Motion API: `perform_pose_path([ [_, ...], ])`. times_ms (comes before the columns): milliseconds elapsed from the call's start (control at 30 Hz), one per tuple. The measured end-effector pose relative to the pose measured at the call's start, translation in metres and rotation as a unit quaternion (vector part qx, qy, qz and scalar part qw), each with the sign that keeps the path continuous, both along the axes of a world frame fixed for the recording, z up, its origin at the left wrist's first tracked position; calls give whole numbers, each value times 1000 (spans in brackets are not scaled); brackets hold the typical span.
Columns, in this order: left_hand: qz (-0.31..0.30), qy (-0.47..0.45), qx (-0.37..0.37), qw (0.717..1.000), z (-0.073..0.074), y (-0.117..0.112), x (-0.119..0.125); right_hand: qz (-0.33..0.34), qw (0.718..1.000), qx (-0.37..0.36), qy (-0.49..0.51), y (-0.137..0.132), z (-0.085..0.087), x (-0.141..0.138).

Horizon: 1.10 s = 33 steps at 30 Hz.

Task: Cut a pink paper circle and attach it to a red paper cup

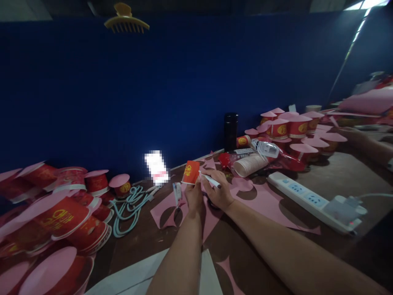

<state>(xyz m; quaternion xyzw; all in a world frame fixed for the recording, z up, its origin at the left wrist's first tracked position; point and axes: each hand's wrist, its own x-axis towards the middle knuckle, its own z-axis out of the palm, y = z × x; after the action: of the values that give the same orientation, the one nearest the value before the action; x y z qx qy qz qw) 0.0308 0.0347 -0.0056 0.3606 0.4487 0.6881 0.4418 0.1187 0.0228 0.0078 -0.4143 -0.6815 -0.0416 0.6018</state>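
"Two bare hands met over the surface [132, 248]. What was in them?"

"The left hand [194, 196] held a red cup [190, 171], its fingers gripping the cup by the lower right edge. The right hand [218, 187] pinched a white pen [211, 180], with the pen's tip close to the cup's right side."

"Did the tip touch it?"

"I could not tell; tip and left fingers ran together there."

"What lay beneath?"

"Cut pink paper [263, 205] spread under both wrists, with curved cut-outs along its edges. One thin point of it ran out just below the power strip [302, 200]."

"How much room was there to the left?"

"A strip of brown surface showed between the paper and the coiled cable [125, 229]. Beyond the cable, red cups with pink tops [96, 182] crowded the left end."

"And to the right?"

"Tighter. A stack of paper cups [250, 164] lay on its side just past the right hand, with a clear bottle [267, 148] beside it. The power strip slanted along the outer side of the right forearm, and brown surface lay beyond it. Another person's arm [365, 138] reached in at the far right, well apart from these hands."

"Behind?"

"A blue wall [184, 82] bounded the far edge, with a black flask [231, 133] standing near it."
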Motion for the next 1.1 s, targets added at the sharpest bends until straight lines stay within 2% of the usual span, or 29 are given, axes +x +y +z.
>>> perform_pose_path([
  [200,-29,-6,7,1000,9,-4,-1,-3,1000,-1,4,0,2,1],
  [400,-28,-8,-4,1000,21,-11,2,-2,1000,9,14,1,2,1],
  [633,-22,-1,-8,1000,15,-8,3,-4,1000,3,17,0,2,1],
  [900,-11,21,-9,1000,21,-11,2,-2,1000,5,16,-1,2,1],
  [1100,-21,4,-2,1000,14,-7,1,-5,1000,2,13,-1,2,2],
])
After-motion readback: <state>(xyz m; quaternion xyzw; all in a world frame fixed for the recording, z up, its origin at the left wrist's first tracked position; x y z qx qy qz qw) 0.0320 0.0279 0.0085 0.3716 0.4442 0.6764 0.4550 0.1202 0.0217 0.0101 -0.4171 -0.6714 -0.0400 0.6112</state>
